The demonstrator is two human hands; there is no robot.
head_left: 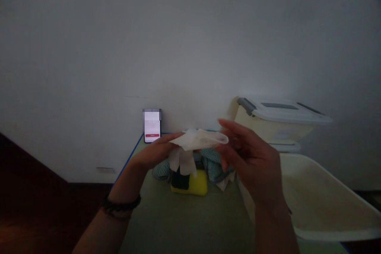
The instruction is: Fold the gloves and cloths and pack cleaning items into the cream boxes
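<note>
A thin whitish glove [198, 141], looking like a disposable one, lies across my left hand [160, 149]. Its limp fingers hang down, and a rounded cuff edge points right. My left hand holds it at the left end; most of those fingers are hidden by it. Close to the cuff is my right hand [253, 156], its fingers curved and apart with nothing visible between them. Below the glove, a yellow sponge [198, 182] with a dark green side sits on the green table [190, 218]. Bluish-green textured cloth [212, 164] is bunched behind the sponge.
A phone [152, 127] with a lit screen leans on the wall [184, 47] at the table's back left. To the right stand a lidded pale box [274, 129] with grey clips and an open whitish bin [324, 190]. A crumpled pale piece [225, 182] lies beside the cloth.
</note>
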